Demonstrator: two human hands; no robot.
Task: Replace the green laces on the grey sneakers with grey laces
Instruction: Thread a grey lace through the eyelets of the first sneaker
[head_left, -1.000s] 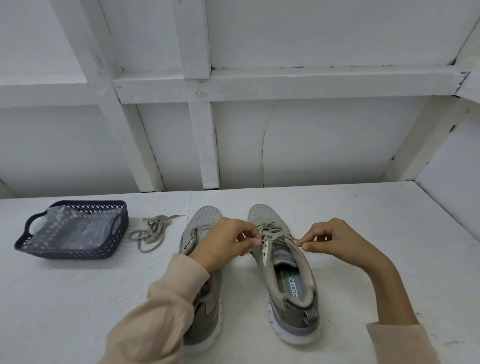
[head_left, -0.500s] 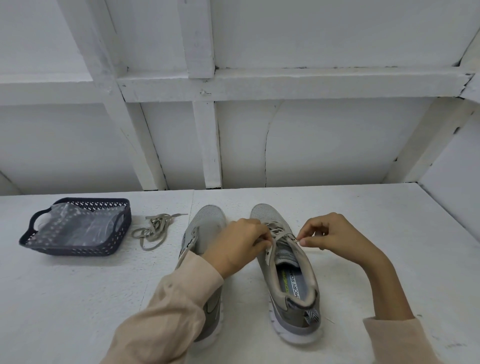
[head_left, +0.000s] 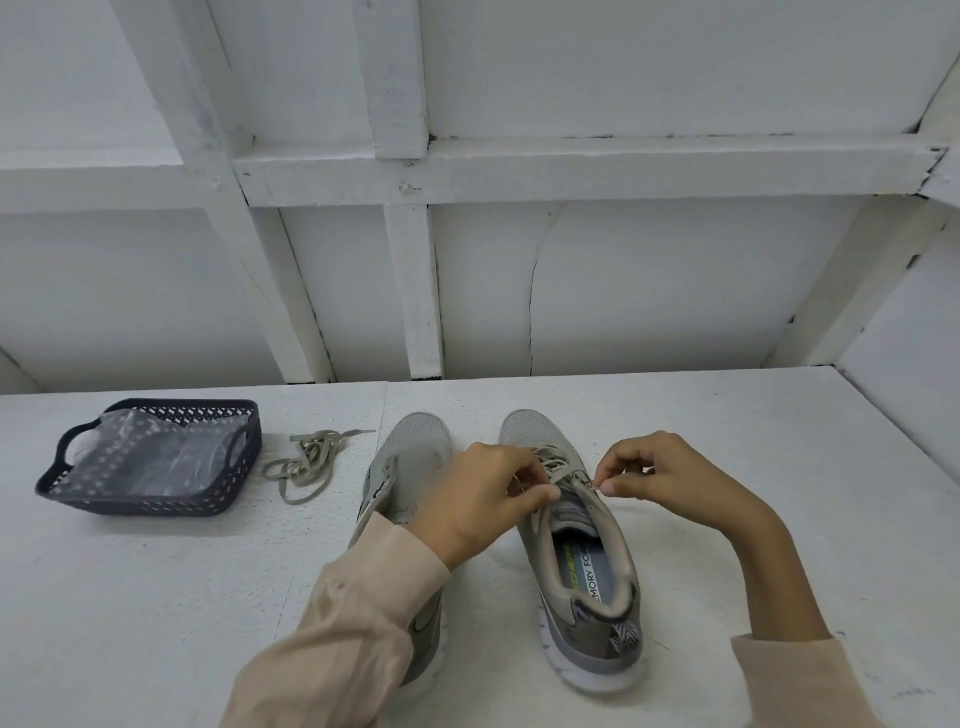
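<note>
Centrally, left hand (head_left: 483, 501), fingers curled, pinches a lace (head_left: 563, 465) strand at the eyelets of the right-side sneaker (head_left: 587, 566); right hand (head_left: 670, 478) pinches the other strand's tip just beside that shoe's outer edge. Left-side sneaker (head_left: 418, 447) stands alongside on the white counter (head_left: 753, 441), toes away, partly under the left forearm. Loose lace bundle (head_left: 306, 462) lies between it and a dark basket (head_left: 150, 501) holding clear plastic (head_left: 156, 457).

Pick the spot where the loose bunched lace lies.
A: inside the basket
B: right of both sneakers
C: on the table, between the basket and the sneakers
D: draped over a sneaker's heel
C: the loose lace lies on the table, with the basket on its left and the left sneaker on its right.
</note>
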